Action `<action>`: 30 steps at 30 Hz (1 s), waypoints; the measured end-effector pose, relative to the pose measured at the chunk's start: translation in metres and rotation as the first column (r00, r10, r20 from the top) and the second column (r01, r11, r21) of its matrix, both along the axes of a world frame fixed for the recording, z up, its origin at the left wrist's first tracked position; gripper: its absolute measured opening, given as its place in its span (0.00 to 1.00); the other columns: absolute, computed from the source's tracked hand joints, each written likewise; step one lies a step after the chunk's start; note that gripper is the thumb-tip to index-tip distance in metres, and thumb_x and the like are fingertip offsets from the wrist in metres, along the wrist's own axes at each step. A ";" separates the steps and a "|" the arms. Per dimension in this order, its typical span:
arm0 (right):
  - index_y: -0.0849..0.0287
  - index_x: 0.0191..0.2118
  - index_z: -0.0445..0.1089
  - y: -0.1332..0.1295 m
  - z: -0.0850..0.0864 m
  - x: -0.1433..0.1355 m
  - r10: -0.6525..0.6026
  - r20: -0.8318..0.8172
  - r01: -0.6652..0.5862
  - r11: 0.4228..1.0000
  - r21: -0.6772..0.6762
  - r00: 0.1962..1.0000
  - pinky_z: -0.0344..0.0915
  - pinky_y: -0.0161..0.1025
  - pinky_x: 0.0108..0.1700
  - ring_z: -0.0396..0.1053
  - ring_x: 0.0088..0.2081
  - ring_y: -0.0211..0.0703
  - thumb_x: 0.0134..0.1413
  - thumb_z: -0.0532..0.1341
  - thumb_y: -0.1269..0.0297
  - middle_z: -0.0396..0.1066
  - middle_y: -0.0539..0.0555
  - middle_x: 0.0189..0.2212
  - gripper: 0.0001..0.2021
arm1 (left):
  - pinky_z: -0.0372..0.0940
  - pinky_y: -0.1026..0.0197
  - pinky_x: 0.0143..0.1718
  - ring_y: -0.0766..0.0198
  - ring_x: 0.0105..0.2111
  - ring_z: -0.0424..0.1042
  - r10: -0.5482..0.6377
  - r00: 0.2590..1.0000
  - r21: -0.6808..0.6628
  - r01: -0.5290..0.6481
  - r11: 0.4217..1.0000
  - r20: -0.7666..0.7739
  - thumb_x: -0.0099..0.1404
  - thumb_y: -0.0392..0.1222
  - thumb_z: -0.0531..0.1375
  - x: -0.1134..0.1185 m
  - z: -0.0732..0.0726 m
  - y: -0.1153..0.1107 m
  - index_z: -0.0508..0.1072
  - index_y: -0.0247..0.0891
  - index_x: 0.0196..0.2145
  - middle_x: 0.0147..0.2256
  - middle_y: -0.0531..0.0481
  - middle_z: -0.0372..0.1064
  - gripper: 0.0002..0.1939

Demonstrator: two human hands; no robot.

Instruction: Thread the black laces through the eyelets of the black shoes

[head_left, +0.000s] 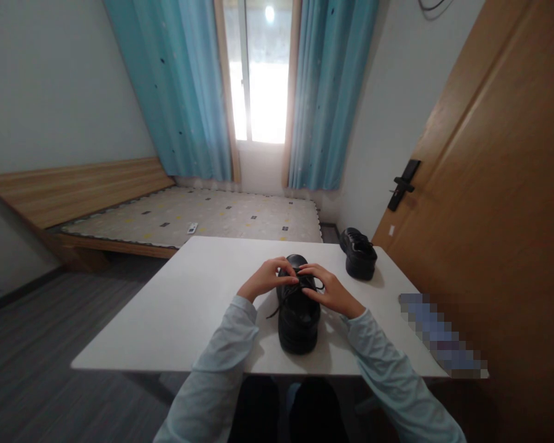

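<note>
A black lace-up shoe [298, 335] stands upright on the white table in front of me, its toe pointing toward the window and its heel toward me. From the left, my left hand [270, 277] reaches over the shoe's front, thumb and fingertips pinched on the black shoelace [284, 301]. My right hand [327, 289] comes in from the other side, its fingers closed around the laces over the tongue. A small lace loop shows beside the right fingers, and a loose lace end hangs down the shoe's left side. The fingers partly cover the knot area.
Another black shoe [361, 261] sits at the white table's [166, 320] far right corner. A pixelated bluish item [441, 335] lies along the right edge. Beyond are a bed [226, 215] with a small white remote-like object [192, 228], and a wooden door [503, 184] at right.
</note>
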State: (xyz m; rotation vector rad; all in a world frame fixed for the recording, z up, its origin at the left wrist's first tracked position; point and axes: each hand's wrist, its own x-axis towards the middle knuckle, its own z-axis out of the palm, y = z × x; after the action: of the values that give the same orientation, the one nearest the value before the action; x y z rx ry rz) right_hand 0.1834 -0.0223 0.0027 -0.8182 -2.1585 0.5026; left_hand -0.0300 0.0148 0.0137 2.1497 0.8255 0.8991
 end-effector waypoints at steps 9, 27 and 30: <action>0.55 0.49 0.66 0.000 0.002 -0.001 -0.005 0.007 0.005 1.000 -0.006 1.000 0.60 0.51 0.55 0.64 0.52 0.51 0.50 0.63 0.65 0.66 0.59 0.50 0.18 | 0.58 0.63 0.35 0.65 0.32 0.66 0.091 0.996 -0.013 -0.091 0.996 0.025 0.58 0.48 0.61 0.004 -0.002 -0.001 0.72 0.35 0.29 0.29 0.52 0.70 0.12; 0.58 0.49 0.64 0.001 0.001 -0.001 0.012 0.020 -0.012 1.000 -0.007 1.000 0.60 0.50 0.56 0.64 0.53 0.49 0.51 0.62 0.68 0.66 0.60 0.49 0.18 | 0.56 0.66 0.30 0.69 0.28 0.61 -0.103 0.960 -0.211 0.161 0.964 0.262 0.54 0.44 0.64 0.009 -0.001 -0.006 0.67 0.34 0.34 0.27 0.54 0.61 0.14; 0.58 0.49 0.64 0.001 0.000 0.000 0.006 0.028 -0.006 1.000 -0.011 1.000 0.60 0.50 0.56 0.64 0.53 0.50 0.51 0.62 0.68 0.66 0.60 0.50 0.18 | 0.57 0.65 0.32 0.69 0.30 0.61 -0.090 0.943 -0.188 0.156 0.970 0.320 0.52 0.41 0.65 0.009 -0.002 -0.005 0.64 0.35 0.31 0.29 0.54 0.61 0.14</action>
State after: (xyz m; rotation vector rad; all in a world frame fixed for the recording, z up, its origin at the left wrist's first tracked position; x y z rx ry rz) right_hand 0.1838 -0.0211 0.0027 -0.8294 -2.1861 0.5091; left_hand -0.0215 0.0096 0.0117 1.7965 0.5919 1.0034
